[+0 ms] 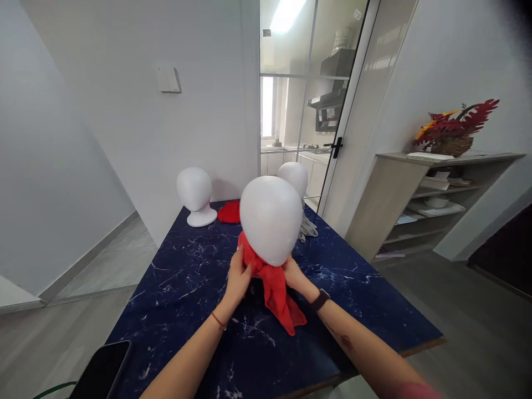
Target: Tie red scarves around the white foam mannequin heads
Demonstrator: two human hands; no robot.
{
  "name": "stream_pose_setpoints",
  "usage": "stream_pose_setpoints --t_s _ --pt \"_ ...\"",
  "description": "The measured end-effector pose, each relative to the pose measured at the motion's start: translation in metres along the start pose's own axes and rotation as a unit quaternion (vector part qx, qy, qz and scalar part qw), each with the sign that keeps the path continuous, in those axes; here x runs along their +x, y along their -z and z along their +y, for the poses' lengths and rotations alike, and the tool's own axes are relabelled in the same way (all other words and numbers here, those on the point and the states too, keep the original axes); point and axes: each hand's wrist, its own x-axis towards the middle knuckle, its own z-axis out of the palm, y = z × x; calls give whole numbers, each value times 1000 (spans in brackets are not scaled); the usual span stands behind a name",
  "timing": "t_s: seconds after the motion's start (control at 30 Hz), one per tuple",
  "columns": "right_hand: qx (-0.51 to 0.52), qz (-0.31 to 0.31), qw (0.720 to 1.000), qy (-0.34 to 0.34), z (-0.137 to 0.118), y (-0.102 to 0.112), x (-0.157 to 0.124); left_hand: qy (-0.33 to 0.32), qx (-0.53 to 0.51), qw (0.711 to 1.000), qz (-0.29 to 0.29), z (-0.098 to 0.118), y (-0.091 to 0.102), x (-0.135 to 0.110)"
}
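A white foam mannequin head [271, 216] stands at the middle of the dark blue marbled table [187, 288]. Around its neck lies a red scarf [278, 293], its loose end hanging down the front onto the tabletop. My left hand [239, 277] grips the scarf at the left side of the neck, thumb toward me. On the other side, my right hand [296, 277] is closed at the scarf just below the head's chin; its fingertips are hidden behind the head and cloth.
Two more white mannequin heads stand behind, one at the back left [194, 191] and one behind the middle head [294, 176]. Between them is a folded red cloth [229, 211]; grey cloth [308, 228] lies to the right. A black phone [102, 371] is at the near left.
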Motion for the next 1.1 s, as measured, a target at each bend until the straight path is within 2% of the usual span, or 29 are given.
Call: stream_pose_setpoints --t_s 0.13,0.27,0.37,0.43,0.57,0.87,1.0,1.1 --pt "-16 32 999 -16 10 78 -18 -21 -20 998 -52 12 -78 5" --pt "-65 65 994 -55 35 155 -34 -23 -55 994 -86 16 -158 8" --pt "-84 69 992 -60 54 195 -37 17 -53 993 -105 16 -202 10" --pt "-90 68 992 -53 60 210 -33 37 -56 992 -110 13 -221 13" --pt "-87 63 993 -46 64 218 -15 22 -79 992 -96 2 -238 24" --pt "-79 43 994 -60 72 224 29 6 -80 992 -100 -17 -246 64" --pt "-88 52 992 -79 76 228 20 2 -57 992 -111 -24 -239 57" --pt "-107 132 976 -136 79 235 -8 -15 -26 992 -121 -35 -219 44"
